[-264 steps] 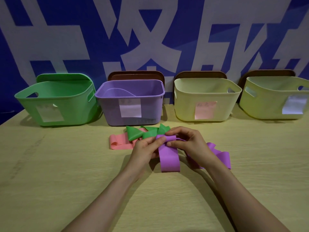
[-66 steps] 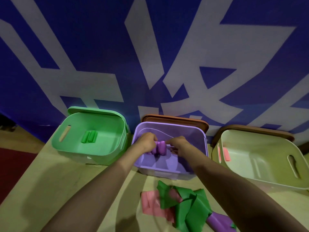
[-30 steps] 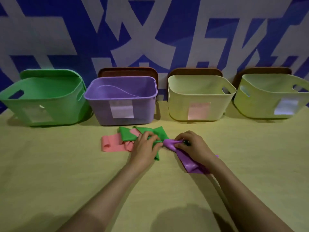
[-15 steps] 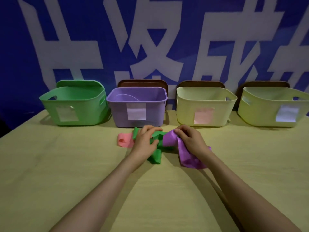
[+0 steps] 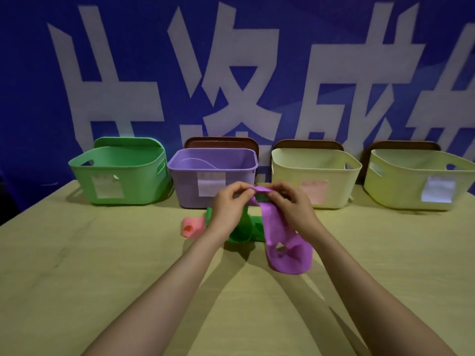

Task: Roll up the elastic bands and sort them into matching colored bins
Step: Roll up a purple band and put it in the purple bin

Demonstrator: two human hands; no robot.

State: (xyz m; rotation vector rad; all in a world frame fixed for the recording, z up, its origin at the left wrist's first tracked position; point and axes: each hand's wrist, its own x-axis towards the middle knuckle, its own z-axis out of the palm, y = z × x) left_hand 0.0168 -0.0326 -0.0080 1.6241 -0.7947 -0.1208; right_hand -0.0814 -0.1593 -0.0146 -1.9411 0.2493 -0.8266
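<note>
Left hand (image 5: 228, 207), right hand (image 5: 293, 204) pinch limp purple band (image 5: 273, 223); smooth flat loop drooping.

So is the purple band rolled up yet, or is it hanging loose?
Hanging loose, not rolled. The left hand and right hand pinch its top end, and the rest of the purple band droops down to the table.

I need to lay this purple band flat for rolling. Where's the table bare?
Bare table left of the pink band, before the green bin; also right of the purple band, before both yellow bins. Crowded centre: the green band bunches between them, before the purple bin.
</note>
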